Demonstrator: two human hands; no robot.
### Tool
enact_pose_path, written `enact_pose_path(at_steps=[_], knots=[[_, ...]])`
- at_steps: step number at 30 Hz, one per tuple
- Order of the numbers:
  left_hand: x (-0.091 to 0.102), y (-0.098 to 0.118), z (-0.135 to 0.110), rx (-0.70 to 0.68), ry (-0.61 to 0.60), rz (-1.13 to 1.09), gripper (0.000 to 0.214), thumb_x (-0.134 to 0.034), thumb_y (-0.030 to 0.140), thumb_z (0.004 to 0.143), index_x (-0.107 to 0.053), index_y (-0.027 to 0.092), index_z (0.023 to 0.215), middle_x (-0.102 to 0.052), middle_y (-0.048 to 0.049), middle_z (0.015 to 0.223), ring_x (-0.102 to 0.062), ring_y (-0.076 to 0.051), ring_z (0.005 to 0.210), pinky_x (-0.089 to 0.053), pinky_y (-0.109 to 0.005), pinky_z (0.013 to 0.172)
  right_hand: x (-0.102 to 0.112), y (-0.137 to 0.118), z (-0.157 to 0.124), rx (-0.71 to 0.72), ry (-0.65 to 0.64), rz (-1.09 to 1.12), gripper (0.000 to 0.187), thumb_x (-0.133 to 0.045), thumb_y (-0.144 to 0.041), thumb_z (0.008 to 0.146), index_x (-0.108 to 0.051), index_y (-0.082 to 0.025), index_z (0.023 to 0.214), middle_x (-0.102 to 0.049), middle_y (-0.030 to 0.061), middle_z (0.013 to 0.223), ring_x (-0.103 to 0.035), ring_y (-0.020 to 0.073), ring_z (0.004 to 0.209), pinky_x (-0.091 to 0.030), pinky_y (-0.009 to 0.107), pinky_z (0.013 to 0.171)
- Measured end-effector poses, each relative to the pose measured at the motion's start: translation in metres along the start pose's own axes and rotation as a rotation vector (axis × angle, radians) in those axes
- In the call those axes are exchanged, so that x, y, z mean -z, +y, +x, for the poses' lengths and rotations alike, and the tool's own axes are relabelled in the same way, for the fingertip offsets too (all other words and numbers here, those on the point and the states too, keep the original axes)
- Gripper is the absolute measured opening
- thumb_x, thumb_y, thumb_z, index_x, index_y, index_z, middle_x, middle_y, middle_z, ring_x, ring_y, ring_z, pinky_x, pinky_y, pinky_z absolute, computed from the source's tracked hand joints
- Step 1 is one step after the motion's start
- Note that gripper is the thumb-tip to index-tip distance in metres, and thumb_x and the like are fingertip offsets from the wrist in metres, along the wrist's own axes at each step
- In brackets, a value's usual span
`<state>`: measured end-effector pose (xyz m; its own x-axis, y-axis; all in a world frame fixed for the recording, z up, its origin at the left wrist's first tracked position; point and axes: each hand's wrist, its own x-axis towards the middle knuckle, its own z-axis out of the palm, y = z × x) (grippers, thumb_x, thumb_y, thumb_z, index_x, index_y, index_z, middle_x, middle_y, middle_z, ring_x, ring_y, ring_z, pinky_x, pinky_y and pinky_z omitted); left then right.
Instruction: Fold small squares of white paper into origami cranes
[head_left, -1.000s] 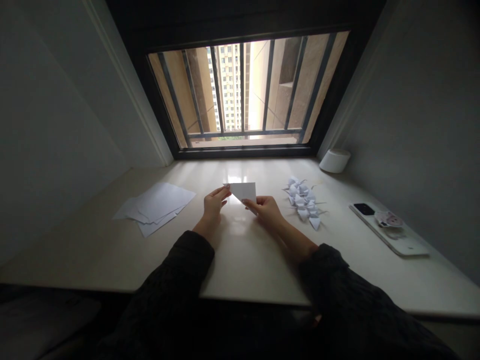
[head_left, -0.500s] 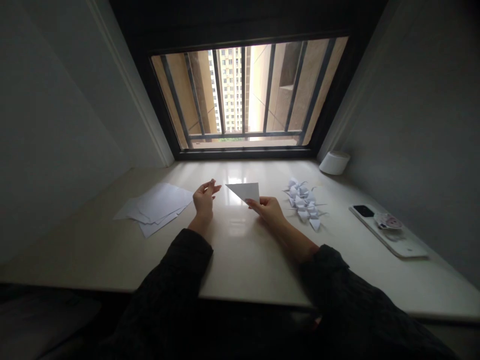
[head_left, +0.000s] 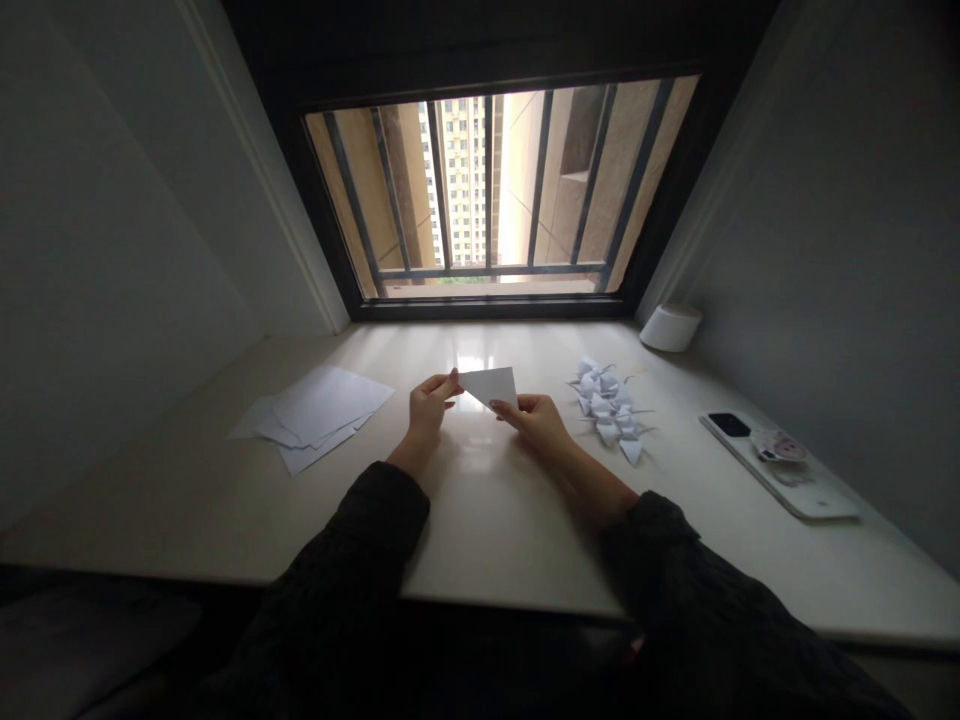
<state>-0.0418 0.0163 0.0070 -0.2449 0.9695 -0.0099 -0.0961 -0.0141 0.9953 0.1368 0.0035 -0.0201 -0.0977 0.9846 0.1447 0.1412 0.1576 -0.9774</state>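
A white sheet of paper folded into a triangle [head_left: 491, 384] is held up between my hands, above the pale sill. My left hand [head_left: 429, 405] pinches its pointed left corner between thumb and fingertips. At the lower right edge, my right hand [head_left: 538, 422] grips it, thumb on the near face and fingers behind. To the right of that hand lies a cluster of several folded paper cranes [head_left: 606, 405]. Loose sheets of white paper [head_left: 322, 408] overlap in a pile to the left of my left hand.
A phone [head_left: 780, 470] with a round cartoon grip lies at the right. A white rounded object [head_left: 670, 328] stands in the back right corner. Behind the sill [head_left: 480, 540] is a barred window [head_left: 487, 200], and walls rise on both sides.
My left hand has moved right and taken hold of the folded paper's left corner. My right hand has kept its grip, almost in the same place.
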Motion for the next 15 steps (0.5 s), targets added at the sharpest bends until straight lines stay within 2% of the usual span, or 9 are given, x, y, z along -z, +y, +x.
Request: enact_pose_path(at_steps=[9, 15], knots=[[-0.0013, 0.0044, -0.0046, 0.086, 0.021, -0.026, 0.043, -0.075, 0.056, 0.056, -0.069, 0.017, 0.073, -0.069, -0.008, 0.08, -0.064, -0.024, 0.089, -0.041, -0.032, 0.074, 0.0023, 0.0073, 0.0051, -0.035, -0.025, 0.022, 0.041, -0.069, -0.052, 0.066, -0.074, -0.012, 0.071, -0.069, 0.0064, 0.063, -0.061, 0.0172, 0.06, -0.043, 0.026, 0.058], [-0.0024, 0.0008, -0.0031, 0.037, 0.054, -0.013, 0.044, -0.074, 0.055, 0.058, -0.072, 0.017, 0.082, -0.071, -0.0094, 0.084, -0.064, -0.024, 0.089, -0.041, -0.03, 0.071, 0.0034, 0.0035, 0.0065, -0.054, -0.06, 0.073, 0.039, -0.071, -0.051, 0.064, -0.075, -0.012, 0.071, -0.07, 0.0067, 0.064, -0.064, 0.0192, 0.063, -0.047, 0.028, 0.062]])
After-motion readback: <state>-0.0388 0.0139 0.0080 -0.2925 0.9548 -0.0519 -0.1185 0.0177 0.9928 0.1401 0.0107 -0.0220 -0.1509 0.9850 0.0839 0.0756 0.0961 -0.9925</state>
